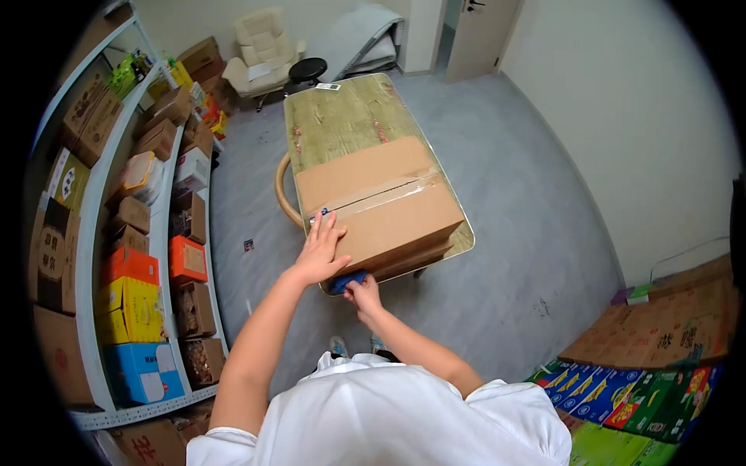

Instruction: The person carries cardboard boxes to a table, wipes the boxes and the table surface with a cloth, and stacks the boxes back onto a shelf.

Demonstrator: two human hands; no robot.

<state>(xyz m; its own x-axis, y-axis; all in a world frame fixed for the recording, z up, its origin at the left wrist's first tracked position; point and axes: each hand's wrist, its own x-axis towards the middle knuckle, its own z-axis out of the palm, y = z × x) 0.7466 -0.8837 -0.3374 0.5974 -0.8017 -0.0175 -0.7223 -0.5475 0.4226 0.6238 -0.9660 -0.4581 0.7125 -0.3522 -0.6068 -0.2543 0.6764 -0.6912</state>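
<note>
A large cardboard box [396, 225] lies on the near end of a wood-patterned table [334, 116], with clear tape along its top seam. My left hand [320, 252] rests flat with fingers spread on the box's near left corner, just below a small dark blue item at the seam's left end. Beside the box's near side, my right hand [363, 297] is closed on a blue object [347, 282], low at the table's near edge. What the blue object is cannot be made out.
Shelves with boxes [132, 311] stand on the left. Behind the table are a cream chair [264, 50] and a black stool [308, 70]. A wooden hoop [284, 190] juts from the table's left side. Stacked cartons [660, 334] lie at the right.
</note>
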